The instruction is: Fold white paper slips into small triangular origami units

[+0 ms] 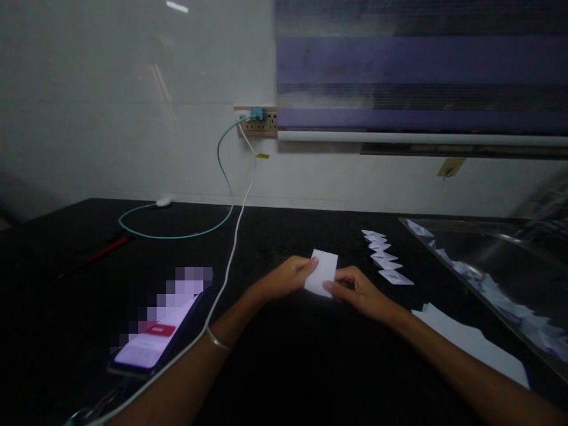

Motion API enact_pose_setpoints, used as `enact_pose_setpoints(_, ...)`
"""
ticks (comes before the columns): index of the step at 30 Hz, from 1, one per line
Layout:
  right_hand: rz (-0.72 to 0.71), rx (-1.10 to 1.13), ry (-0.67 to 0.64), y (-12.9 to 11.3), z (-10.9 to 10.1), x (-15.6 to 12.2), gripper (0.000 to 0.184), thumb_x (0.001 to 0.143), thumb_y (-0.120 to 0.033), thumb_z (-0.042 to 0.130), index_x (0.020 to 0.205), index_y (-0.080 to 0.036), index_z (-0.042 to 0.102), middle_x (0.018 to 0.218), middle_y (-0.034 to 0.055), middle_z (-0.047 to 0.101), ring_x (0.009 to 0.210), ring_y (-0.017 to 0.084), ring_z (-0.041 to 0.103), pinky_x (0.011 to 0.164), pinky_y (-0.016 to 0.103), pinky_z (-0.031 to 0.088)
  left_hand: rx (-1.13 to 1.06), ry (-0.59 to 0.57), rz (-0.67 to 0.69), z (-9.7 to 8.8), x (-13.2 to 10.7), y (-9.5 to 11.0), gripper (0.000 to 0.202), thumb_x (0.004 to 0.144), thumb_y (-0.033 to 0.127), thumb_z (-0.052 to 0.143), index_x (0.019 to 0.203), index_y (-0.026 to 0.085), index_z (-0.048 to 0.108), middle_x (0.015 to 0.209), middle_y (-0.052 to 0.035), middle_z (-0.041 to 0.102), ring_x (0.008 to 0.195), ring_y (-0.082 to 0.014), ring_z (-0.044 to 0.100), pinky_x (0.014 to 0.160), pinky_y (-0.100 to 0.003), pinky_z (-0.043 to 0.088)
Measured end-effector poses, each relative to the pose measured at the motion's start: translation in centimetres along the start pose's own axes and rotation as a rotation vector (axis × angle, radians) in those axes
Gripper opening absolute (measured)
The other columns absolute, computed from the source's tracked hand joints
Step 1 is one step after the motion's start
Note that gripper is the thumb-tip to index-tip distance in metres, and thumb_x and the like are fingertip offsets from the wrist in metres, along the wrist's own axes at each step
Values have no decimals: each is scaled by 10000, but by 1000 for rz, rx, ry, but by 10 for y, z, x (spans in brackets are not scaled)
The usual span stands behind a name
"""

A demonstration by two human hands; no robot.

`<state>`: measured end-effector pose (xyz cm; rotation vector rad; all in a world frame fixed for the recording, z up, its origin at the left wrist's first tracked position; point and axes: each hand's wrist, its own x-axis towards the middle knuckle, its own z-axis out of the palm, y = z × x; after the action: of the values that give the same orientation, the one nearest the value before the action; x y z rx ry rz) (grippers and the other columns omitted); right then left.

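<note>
A small white rectangle of paper is held up over the dark counter between both hands. My left hand pinches its left edge, thumb on the front face. Lower down on the right edge, my right hand grips the same paper between thumb and curled fingers. To the right lies a row of several folded paper pieces with pointed ends, overlapping one another. A stack of flat white paper sheets rests beside my right forearm.
More folded papers line the rim of a metal sink at right. A lit phone lies on the left. A white cable crosses my left forearm; a teal cable loops behind, near a red pen-like stick.
</note>
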<state>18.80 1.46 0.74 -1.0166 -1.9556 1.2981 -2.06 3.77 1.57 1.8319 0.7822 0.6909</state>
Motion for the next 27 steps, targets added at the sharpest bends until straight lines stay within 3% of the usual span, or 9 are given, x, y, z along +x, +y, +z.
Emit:
enact_pose_setpoints(4,0,6,-1,1,0,0,410,856,-510,611,662,-148,602,577,-22,501,521,95,435,505,234,315,9,15,7,1,1,-1,543,934,602,342,651,157,469,608,24,418,545,-96,354,522,-238,292)
enact_pose_setpoints(9,-12,-12,-5,2,-1,-1,417,829,-519,638,632,-154,599,563,-26,496,518,95,425,498,230,308,-151,36,-52,2,1,-1,497,938,587,366,729,154,491,627,32,434,542,-91,379,520,-226,306)
enact_pose_setpoints(14,1,-10,-67,-1,0,0,417,815,-519,646,644,-141,609,575,-31,490,521,87,409,496,226,282,-121,67,48,1,4,-7,473,938,562,406,754,141,520,683,11,490,607,-101,440,567,-228,351)
enact_pose_setpoints(19,39,19,8,-4,1,7,411,799,-509,646,614,-147,585,558,-31,499,527,90,417,519,228,306,-242,93,47,2,6,-11,477,922,591,409,766,148,494,661,24,465,559,-92,424,521,-220,338)
enact_pose_setpoints(24,165,2,84,-3,5,19,417,800,-519,635,626,-144,585,547,-22,511,503,93,424,489,232,294,-222,146,57,0,10,-15,553,902,654,379,776,132,511,659,15,478,565,-93,435,520,-227,329)
enact_pose_setpoints(27,133,71,95,3,3,22,445,832,-546,598,646,-142,579,540,-23,497,478,87,413,463,226,288,-204,142,55,0,11,-15,569,906,658,357,774,129,519,661,6,495,560,-94,440,522,-236,331)
